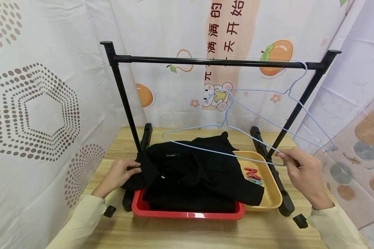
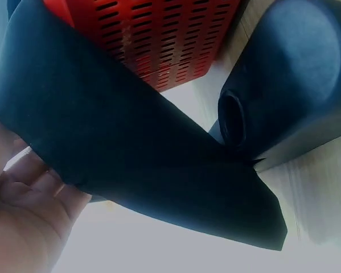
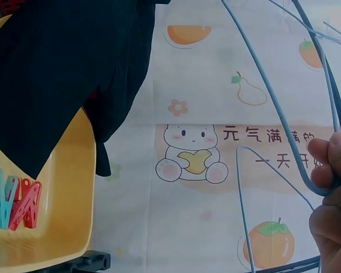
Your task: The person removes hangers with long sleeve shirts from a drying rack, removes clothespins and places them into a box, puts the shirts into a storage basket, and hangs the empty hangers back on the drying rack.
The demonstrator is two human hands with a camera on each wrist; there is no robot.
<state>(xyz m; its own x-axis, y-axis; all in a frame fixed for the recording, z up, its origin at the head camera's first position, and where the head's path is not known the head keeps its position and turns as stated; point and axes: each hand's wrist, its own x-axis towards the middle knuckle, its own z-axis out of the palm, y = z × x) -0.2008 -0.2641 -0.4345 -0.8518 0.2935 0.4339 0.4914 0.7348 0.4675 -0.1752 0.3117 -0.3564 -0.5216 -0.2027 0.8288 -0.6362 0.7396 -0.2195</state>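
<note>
A black shirt (image 1: 218, 162) with a neck label and a light button lies spread over the red basket (image 1: 190, 215) in the head view. My left hand (image 1: 122, 173) pinches its left edge; in the left wrist view the fabric (image 2: 113, 125) drapes from the fingers and hides some of them. My right hand (image 1: 305, 173) grips one end of a light-blue wire hanger (image 1: 225, 121). The hanger is held in the air above the shirt, its hook pointing up and left. In the right wrist view, fingers and thumb wrap the hanger's bent corner (image 3: 309, 185).
A black rack with a horizontal rail (image 1: 205, 62) stands behind the basket. Another blue hanger (image 1: 289, 91) hangs at the rail's right end. Right of the basket, partly under the shirt, a yellow tray (image 1: 275, 193) holds red and teal clothes pegs (image 1: 253, 173). A printed curtain hangs behind.
</note>
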